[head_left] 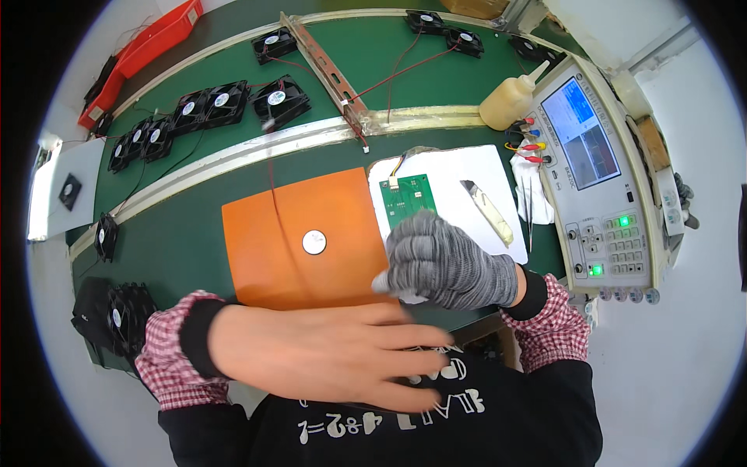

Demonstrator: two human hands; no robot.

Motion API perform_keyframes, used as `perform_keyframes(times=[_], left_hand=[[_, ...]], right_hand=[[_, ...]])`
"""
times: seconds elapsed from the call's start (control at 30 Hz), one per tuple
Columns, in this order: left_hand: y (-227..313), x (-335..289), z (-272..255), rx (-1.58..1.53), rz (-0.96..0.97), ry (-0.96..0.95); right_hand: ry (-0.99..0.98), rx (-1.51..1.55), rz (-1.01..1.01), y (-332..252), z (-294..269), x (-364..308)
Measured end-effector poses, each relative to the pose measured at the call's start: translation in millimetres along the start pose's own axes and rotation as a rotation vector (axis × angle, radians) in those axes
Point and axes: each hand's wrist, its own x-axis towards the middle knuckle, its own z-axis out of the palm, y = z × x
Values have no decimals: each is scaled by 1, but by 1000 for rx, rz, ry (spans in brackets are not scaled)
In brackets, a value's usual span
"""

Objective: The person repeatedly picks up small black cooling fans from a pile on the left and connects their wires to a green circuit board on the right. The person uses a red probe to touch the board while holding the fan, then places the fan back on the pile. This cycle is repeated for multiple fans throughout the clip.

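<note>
My left hand (334, 354), bare and slightly blurred, stretches in front of my torso with its fingers apart and nothing in them. Close beyond its fingertips is my right hand (440, 261) in a grey knitted glove, with the fingers curled; what it holds, if anything, is hidden. It covers the near edge of a white board (486, 163). On that board lie a green circuit board (408, 198) with a wired connector and a flat, tape-wrapped tool (490, 214). To the left an orange mat (272, 233) bears a round white disc (314, 242), and a thin dark red wire crosses it.
Several black cooling fans (222, 101) stand along the back and left. A metal bar (319, 62) crosses the far rail. At right are a squeeze bottle (506, 101), tweezers (531, 214) on white tissue, and a test instrument (599, 179) with a lit screen. Red bins (159, 35) sit far left.
</note>
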Motion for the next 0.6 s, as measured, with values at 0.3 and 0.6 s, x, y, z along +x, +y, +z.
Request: perform_keyframes(times=[0.3,0.6], left_hand=[[-5,-24,-31,423,-413,880],[-60,-171,-76,985,-673,1560]], right_hand=[[333,982,377,-27,2,26],[30,908,395,-23,-12,-22]])
